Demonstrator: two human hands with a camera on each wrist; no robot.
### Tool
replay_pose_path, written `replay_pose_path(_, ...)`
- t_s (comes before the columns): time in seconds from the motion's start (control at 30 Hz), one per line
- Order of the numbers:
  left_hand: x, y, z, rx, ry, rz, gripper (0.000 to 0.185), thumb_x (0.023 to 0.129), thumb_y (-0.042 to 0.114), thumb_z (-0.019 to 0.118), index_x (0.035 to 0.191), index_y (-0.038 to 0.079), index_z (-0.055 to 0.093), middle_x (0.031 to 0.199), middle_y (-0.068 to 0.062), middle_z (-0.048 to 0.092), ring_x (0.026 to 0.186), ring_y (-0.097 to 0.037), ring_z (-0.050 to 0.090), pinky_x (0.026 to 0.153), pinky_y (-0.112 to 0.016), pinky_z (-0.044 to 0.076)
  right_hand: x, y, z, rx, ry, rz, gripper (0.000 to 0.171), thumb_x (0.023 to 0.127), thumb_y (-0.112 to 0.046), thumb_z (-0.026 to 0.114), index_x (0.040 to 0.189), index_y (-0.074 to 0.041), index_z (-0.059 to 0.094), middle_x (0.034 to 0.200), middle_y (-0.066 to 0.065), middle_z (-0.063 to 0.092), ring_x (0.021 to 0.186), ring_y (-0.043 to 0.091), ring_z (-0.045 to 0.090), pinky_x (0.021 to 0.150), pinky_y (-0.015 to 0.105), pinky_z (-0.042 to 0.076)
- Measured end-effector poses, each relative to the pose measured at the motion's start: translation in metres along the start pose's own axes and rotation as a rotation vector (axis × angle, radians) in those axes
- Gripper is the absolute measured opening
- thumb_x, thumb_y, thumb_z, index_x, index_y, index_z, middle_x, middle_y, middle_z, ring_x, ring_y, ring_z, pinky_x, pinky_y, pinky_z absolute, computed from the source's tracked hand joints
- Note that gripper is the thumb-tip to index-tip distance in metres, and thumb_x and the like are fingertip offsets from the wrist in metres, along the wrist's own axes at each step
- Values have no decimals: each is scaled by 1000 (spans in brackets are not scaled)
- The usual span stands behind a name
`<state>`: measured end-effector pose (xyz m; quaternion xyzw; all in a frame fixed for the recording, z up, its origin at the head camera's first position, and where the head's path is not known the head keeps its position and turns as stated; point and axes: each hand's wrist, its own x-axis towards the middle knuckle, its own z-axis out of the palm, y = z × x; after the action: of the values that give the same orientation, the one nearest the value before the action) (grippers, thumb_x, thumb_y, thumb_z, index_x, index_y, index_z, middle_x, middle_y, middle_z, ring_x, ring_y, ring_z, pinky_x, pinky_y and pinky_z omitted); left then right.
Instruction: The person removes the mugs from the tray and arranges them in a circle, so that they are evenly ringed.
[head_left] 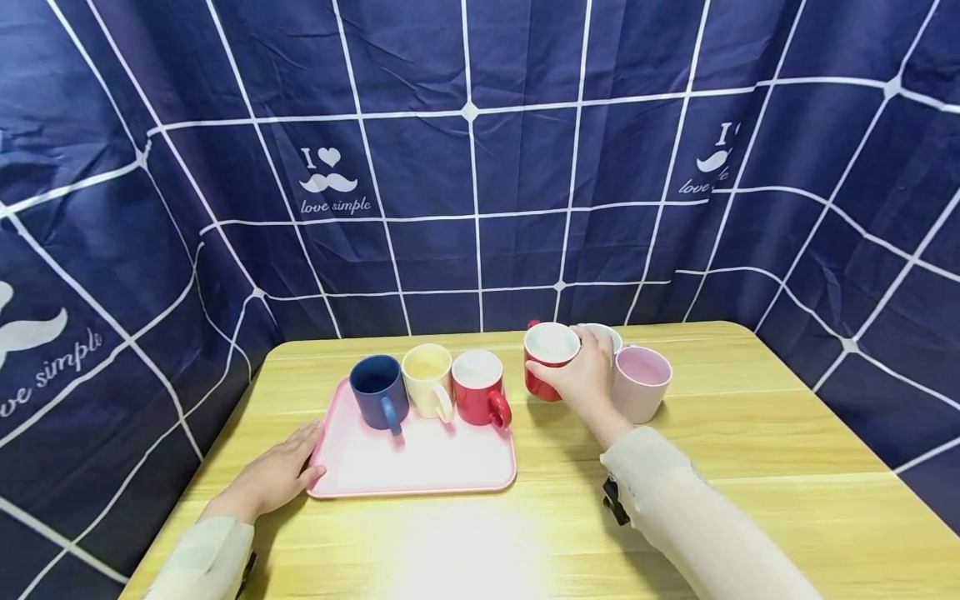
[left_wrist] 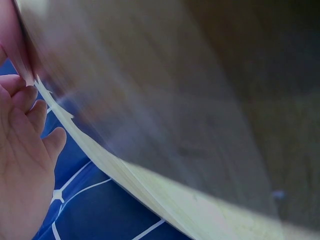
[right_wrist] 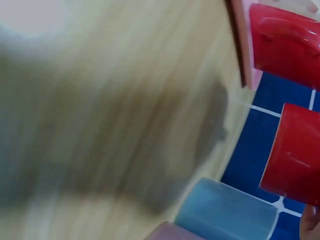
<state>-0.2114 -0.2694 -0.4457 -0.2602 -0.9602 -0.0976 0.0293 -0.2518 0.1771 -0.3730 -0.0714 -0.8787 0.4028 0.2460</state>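
My right hand (head_left: 587, 377) grips a red mug (head_left: 542, 385) with a white inside, fingers and thumb around its body. That mug's handle points to the back; in the right wrist view the same red mug (right_wrist: 295, 155) looks raised off the table. Along the back of a pink tray (head_left: 412, 467) stand a dark blue mug (head_left: 377, 398), a cream mug (head_left: 426, 392) and another red mug (head_left: 477, 398). My left hand (head_left: 276, 471) rests with fairly straight fingers against the tray's left edge.
A pale pink mug (head_left: 639, 392) stands right of my right hand. Behind that hand is a light blue mug (right_wrist: 227, 210), mostly hidden in the head view. The wooden table (head_left: 750, 467) meets a dark blue curtain (head_left: 525, 167) at the back and sides.
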Motion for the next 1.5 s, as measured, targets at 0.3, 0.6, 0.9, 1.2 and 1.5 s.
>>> replay_pose_path(0.3,-2,2,-1,-8,-15,-16,60,93,27,60,136,-12,43,140,-28,41,130,-43,38,101,-56,35,-10,18,8,-1,-10,50,87,59,-33,90,128,2,49,118,21,43,112,35,42,92,48,41)
replay_pose_path(0.6,-3,3,-2,-10,-17,-16,59,93,26,60,135,-12,43,140,-28,41,130,-43,38,101,-56,35,-20,27,11,-22,-14,77,82,63,-32,88,127,2,50,120,23,44,117,37,37,95,52,38)
replay_pose_path(0.9,-3,3,-1,-7,-13,-12,59,93,26,60,135,-12,43,140,-28,41,130,-43,38,101,-56,35,-23,36,11,-57,-15,140,84,64,-33,86,129,2,48,117,23,42,115,37,37,93,52,40)
replay_pose_path(1.2,-4,3,0,0,0,-3,58,93,25,60,135,-12,44,140,-28,42,129,-43,38,101,-56,35,-23,39,11,-63,-4,159,86,65,-35,86,131,2,47,119,23,41,115,38,37,93,53,41)
replay_pose_path(1.5,-3,4,0,-3,3,-3,59,93,25,60,135,-12,43,140,-28,42,129,-43,38,101,-55,35,-22,40,12,-62,18,163,86,66,-36,85,132,1,46,120,23,42,116,37,36,93,53,40)
